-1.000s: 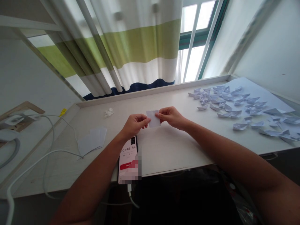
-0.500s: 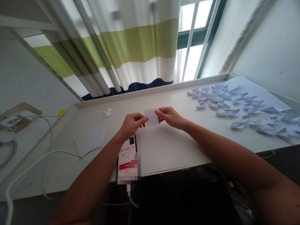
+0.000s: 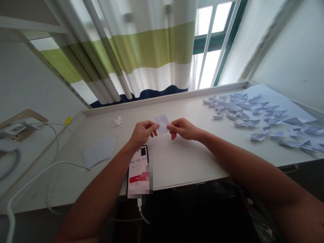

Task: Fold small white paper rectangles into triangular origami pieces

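A small white sheet of paper (image 3: 162,122) is held just above the table between both hands. My left hand (image 3: 143,133) pinches its left edge between thumb and fingers. At the right edge, my right hand (image 3: 182,129) grips the paper with thumb and forefinger. The sheet looks tilted, with one corner pointing up and away. Below my left wrist lies a phone (image 3: 137,172) with a timer on its screen. Whether the sheet has creases I cannot tell.
Many folded paper boats (image 3: 243,108) spread over the right side of the white table (image 3: 187,162). Loose paper sheets (image 3: 99,152) lie at the left, near white cables (image 3: 67,162). A crumpled white scrap (image 3: 117,121) sits farther back. Curtains (image 3: 152,47) hang behind.
The paper has turned a little, its top now leaning left. My right hand has moved slightly down along its right edge. My left hand keeps its pinch.
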The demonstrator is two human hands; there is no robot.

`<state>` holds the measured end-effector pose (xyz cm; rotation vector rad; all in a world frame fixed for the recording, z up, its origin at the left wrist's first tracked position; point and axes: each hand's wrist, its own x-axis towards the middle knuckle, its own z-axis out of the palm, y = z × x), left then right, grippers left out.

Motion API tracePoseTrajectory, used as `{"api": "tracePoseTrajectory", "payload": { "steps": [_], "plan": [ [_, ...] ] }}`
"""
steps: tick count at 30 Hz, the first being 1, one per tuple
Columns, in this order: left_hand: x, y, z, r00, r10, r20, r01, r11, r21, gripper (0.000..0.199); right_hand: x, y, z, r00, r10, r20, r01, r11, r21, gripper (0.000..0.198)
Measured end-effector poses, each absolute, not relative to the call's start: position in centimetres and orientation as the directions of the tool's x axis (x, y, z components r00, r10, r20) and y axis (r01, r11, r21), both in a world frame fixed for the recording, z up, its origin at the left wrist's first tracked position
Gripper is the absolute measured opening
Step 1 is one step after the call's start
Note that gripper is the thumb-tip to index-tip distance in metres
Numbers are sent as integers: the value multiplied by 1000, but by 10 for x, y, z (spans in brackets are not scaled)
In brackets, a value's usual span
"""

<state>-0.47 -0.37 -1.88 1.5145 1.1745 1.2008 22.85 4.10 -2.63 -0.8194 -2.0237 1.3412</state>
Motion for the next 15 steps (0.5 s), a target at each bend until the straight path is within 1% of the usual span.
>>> {"api": "tracePoseTrajectory", "payload": {
  "steps": [2,4,7,9,12,15],
  "plan": [
    [-3,-4,-19,87,982,169,143,-181,973,32,229,40,-25,-636,756,158,141,315,-939,64],
    [-1,-5,-18,84,984,157,111,-166,980,32,229,40,-26,-621,765,170,96,289,-953,64],
    [0,-6,-17,89,986,141,68,-147,987,34,227,41,-30,-654,746,125,58,214,-975,64],
    [-1,-6,-17,102,985,141,73,-149,986,34,226,43,-33,-667,736,112,18,167,-986,60],
    [-3,-5,-20,139,980,144,107,-160,981,34,224,45,-36,-626,763,161,-100,126,-987,52],
    [-3,-1,-27,147,979,144,87,-158,984,38,224,47,-37,-603,776,188,-180,97,-979,49]
  ]
}}
